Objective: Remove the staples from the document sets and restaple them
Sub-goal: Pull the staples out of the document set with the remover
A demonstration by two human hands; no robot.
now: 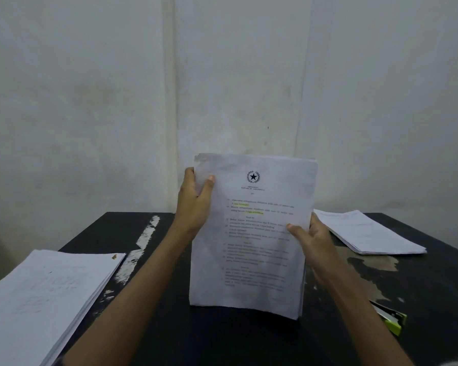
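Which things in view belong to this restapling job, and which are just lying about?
Job: document set, held upright by left hand and right hand; green stapler; left paper stack and right paper stack, likely more sets.
Lying about: small brown bit on the left stack; white paint smears on the table.

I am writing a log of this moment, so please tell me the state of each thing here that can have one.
Held papers: upright, bottom edge seemingly on the table.
Left hand: grips the papers' upper left edge.
Right hand: grips their right edge.
Left pile: flat on the table, untouched.
Right pile: flat on the table, untouched.
Stapler: lying by the right arm, partly hidden.
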